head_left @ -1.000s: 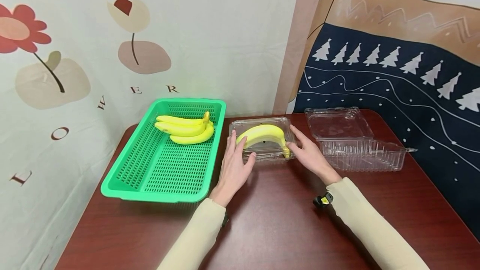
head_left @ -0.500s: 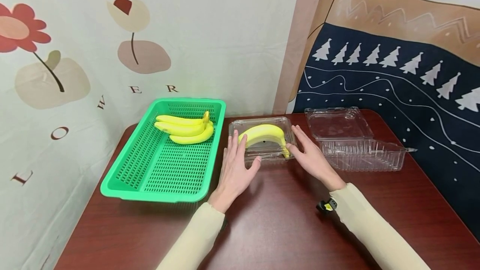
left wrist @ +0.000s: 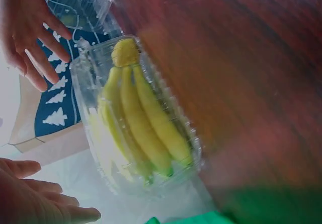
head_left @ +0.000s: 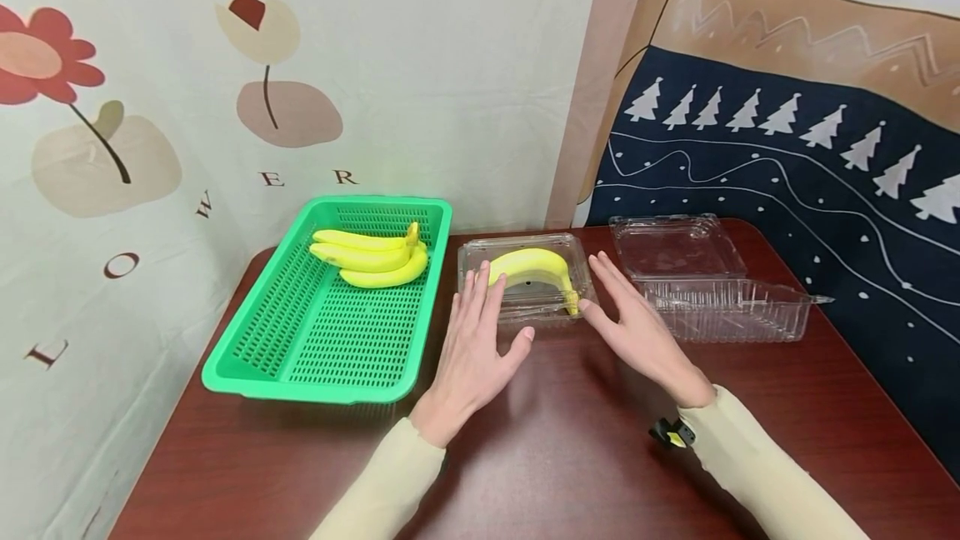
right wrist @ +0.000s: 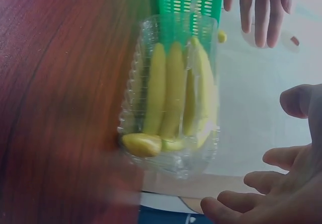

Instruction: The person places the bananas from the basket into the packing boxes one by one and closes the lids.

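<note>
A clear plastic clamshell box [head_left: 517, 311] holds a bunch of bananas [head_left: 525, 261] and sits at the back middle of the table, its lid down. Both wrist views show several bananas [left wrist: 143, 123] through the plastic, joined at one end. My left hand [head_left: 472, 357] hovers at the box's front left corner, fingers straight and thumb spread. On the right side, my right hand [head_left: 645, 340] is held just off the box with its fingers extended. Neither hand holds anything; in the right wrist view a gap shows between the box [right wrist: 171, 93] and the right fingers [right wrist: 282, 156].
A green plastic basket [head_left: 315, 390] at the left carries another bunch of bananas [head_left: 375, 258]. To the right stands a second clear clamshell box [head_left: 727, 315], lid folded back. Printed fabric [head_left: 465, 90] hangs behind the dark red table [head_left: 547, 465].
Both hands have drawn back from the banana box toward the front, the right one also moving outward. Their fingers have lifted off the box, which stays in place.
</note>
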`<state>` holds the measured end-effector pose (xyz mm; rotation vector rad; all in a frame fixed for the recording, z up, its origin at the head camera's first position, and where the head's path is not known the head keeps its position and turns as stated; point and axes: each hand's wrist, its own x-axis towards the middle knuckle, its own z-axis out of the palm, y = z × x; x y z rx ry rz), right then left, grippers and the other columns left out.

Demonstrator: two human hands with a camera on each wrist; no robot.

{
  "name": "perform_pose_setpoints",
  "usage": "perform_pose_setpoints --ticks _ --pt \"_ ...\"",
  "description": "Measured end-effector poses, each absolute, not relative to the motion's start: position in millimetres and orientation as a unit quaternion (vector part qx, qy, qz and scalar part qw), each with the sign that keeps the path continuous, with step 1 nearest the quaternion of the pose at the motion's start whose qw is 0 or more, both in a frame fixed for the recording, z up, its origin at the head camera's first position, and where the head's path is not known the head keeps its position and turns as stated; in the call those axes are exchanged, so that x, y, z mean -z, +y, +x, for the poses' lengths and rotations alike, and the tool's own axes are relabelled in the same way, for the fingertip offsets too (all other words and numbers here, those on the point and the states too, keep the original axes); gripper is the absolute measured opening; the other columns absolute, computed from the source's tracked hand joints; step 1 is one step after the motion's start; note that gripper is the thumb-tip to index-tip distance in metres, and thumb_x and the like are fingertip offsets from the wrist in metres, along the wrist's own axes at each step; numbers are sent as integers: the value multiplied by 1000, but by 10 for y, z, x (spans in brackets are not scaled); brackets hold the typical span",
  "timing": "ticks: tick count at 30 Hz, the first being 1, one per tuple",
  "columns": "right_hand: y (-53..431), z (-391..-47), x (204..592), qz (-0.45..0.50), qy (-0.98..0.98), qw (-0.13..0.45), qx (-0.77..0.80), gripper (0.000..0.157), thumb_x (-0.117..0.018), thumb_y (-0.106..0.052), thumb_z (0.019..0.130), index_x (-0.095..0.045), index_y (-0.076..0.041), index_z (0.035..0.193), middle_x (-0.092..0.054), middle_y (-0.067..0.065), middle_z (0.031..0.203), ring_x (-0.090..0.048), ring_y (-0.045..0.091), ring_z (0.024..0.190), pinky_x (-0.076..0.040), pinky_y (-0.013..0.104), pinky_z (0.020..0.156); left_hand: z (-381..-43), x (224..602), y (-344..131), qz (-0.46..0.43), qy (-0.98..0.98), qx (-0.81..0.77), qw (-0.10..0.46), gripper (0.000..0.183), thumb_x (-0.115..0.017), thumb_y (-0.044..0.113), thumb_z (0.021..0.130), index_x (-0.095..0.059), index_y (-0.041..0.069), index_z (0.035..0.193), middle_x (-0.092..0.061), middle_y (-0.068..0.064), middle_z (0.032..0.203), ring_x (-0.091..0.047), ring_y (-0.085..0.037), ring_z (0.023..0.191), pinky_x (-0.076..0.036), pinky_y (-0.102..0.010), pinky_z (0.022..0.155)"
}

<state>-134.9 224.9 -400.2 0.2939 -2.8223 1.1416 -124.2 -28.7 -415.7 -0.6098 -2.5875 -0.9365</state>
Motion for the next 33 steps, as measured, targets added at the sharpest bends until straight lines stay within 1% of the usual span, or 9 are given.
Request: perform_pose_setpoints --ticks 4,9,12,16,19,20,23,29,33 --pt "2269 -1256 3930 97 -926 52 -361 72 -54 -53 103 -28 -26 166 -19 -5 172 -23 27 156 -23 69 118 -1190 4090 -315 -225 -905 314 176 75 -57 46 97 -41 5 158 -20 -10 172 -13 -30 159 -14 -53 126" --pt "2302 -1142 3819 105 -923 59 -364 70 -56 -48 104 -29 -28 165 -21 -4 172 -25 31 155 -24 71 116 -1130 4001 -385 -241 -900 306 197 73 -59 44 96 -43 5 156 -25 -10 170 -15 -30 158 -16 -54 126" --pt "2326 -1074 3749 110 -921 62 -369 68 -57 -46 104 -30 -29 165 -21 -6 171 -26 30 155 -25 72 115 -1098 3952 -440 -247 -898 297 212 71 -60 43 96 -45 5 155 -27 -10 170 -17 -32 158 -16 -55 126" --pt "2366 -998 3660 114 -918 78 -371 68 -59 -44 104 -33 -27 164 -25 -4 171 -29 31 154 -32 68 114 -1059 3890 -520 -253 -897 282 227 72 -60 43 96 -45 4 154 -27 -10 169 -19 -33 157 -15 -56 125" --pt "2413 -951 3590 116 -919 97 -365 69 -62 -40 103 -34 -25 163 -28 0 170 -32 32 152 -35 67 112 -1038 3846 -590 -255 -897 274 236 73 -61 43 95 -45 4 154 -28 -10 169 -18 -32 157 -17 -58 124" --pt "2435 -936 3565 115 -919 104 -363 69 -63 -39 103 -34 -25 163 -29 1 169 -33 32 152 -35 67 112 -1034 3832 -614 -255 -897 272 238 73 -62 43 95 -45 4 155 -29 -10 169 -18 -32 157 -17 -59 124" --pt "2506 -903 3501 110 -920 120 -357 69 -64 -37 102 -34 -26 163 -31 2 169 -32 33 151 -30 70 113 -1027 3797 -689 -252 -897 267 245 74 -63 43 95 -44 4 155 -29 -9 169 -19 -32 157 -19 -61 123" --pt "2643 -869 3445 97 -923 136 -346 67 -65 -36 101 -37 -28 162 -33 1 167 -33 32 151 -30 69 113 -1022 3746 -826 -240 -898 265 258 74 -64 43 94 -45 6 155 -30 -9 169 -25 -36 155 -19 -63 122" --pt "2751 -870 3429 94 -927 145 -334 65 -64 -35 102 -40 -26 161 -37 5 166 -35 35 150 -31 69 113 -1014 3725 -909 -229 -901 267 255 74 -63 43 94 -45 6 156 -32 -10 168 -25 -37 155 -19 -63 122"
